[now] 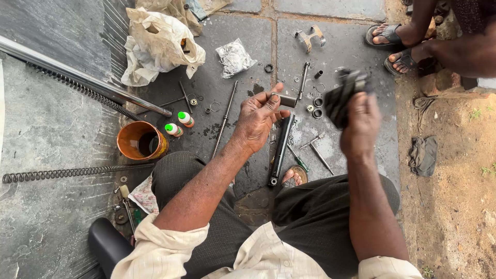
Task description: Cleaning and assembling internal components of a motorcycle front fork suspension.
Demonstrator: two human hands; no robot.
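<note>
The left hand has its grip closed on a short dark metal tube, pinched between thumb and fingertips at the tube's left end. The tube's long axis runs nearly level, left to right, so its free end sticks out to the right — straight toward the right hand. That hand is raised just to the right of the tube, its grip wrapped around a dark, blurred part or rag; motion blur hides what exactly it is, though the fingers are plainly clamped on it. The two held things sit near each other but apart, with a small gap between the tube's open end and the dark bundle.

Below the hands, on the stone floor, a long black tube lies almost upright in the picture, its near end by the person's sandalled foot. Small rings, washers and bolts are scattered further off, around a thin steel rod. To the left stand an orange cup and two small green-capped bottles — beyond them a long coil spring and a chrome tube. Another person's sandalled feet rest at the far right.
</note>
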